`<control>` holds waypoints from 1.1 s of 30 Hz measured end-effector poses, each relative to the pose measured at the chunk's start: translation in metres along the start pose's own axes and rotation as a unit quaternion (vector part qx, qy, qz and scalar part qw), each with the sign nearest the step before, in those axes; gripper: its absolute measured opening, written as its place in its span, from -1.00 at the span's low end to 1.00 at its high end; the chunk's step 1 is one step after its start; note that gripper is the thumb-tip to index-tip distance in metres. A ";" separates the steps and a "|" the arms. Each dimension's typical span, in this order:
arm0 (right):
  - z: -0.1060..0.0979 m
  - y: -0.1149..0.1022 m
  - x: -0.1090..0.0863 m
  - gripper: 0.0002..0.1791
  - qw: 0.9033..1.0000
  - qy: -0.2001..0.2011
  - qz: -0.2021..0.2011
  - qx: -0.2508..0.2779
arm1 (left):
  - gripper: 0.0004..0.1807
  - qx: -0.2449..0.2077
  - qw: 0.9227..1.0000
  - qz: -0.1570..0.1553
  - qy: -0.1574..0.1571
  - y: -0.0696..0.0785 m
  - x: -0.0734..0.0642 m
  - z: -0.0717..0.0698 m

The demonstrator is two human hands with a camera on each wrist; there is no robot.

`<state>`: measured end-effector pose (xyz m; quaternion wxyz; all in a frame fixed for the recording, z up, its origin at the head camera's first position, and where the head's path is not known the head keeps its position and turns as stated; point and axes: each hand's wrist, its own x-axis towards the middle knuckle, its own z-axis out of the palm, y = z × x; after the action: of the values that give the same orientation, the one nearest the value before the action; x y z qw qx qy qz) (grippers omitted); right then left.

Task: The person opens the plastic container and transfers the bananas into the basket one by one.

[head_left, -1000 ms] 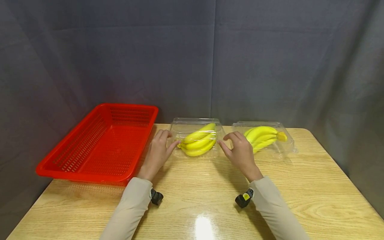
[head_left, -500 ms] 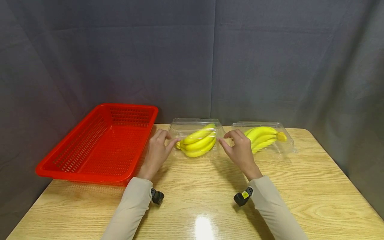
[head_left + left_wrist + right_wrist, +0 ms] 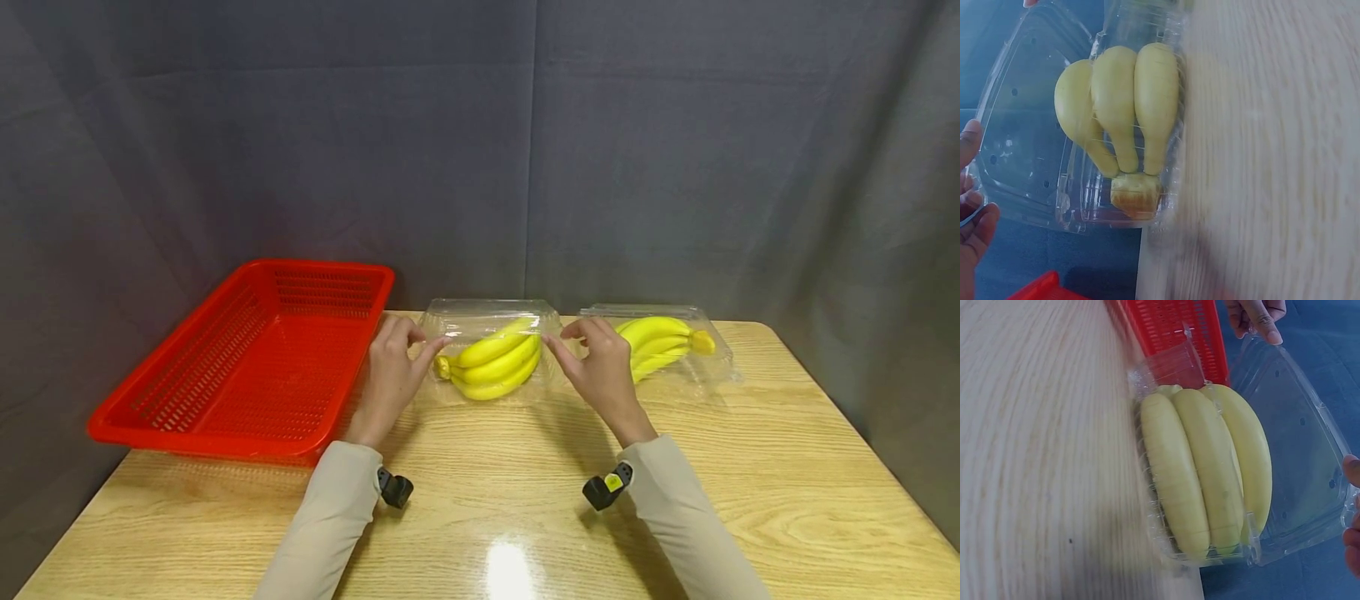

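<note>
A bunch of yellow bananas (image 3: 495, 362) lies in a clear plastic clamshell container (image 3: 487, 307) at the table's far middle. Its clear lid (image 3: 1029, 119) stands raised from the base in both wrist views. My left hand (image 3: 393, 367) pinches the lid's rim near one corner. The rim's other end is between the thumb and fingers of my right hand (image 3: 600, 371). In the right wrist view the banana stem is mostly hidden at the far end of the base.
To the left stands a red plastic basket (image 3: 348, 400) with slotted walls. A second clear container (image 3: 712, 367) with a banana bunch (image 3: 652, 342) sits right of my right hand. Behind the wooden table (image 3: 480, 475) hangs a dark grey curtain (image 3: 480, 150).
Both hands' fingertips have shifted slightly away from me with the lid's rim. The bananas and their container have moved a little nearer, and the stem shows more plainly. The basket has stayed put.
</note>
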<state>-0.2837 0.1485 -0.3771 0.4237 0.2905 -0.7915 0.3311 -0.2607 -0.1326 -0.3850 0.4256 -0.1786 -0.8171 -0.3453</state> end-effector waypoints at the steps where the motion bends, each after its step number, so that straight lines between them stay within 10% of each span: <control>1: 0.000 0.000 0.001 -0.73 1.000 0.002 0.001 0.001 | -0.66 -0.001 1.000 -0.001 0.002 0.000 0.000 0.000; 24: -0.001 0.002 0.008 -0.80 0.997 0.032 0.057 0.040 | -0.69 -0.064 0.996 -0.059 0.032 -0.001 0.007 -0.001; 33: -0.002 0.001 0.011 -0.80 0.991 0.031 0.107 0.078 | -0.71 -0.105 0.986 -0.128 0.031 -0.002 0.008 0.000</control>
<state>-0.2887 0.1485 -0.3676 0.3864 0.2256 -0.7764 0.4439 -0.2657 -0.1341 -0.3793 0.3817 -0.1051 -0.7792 -0.4859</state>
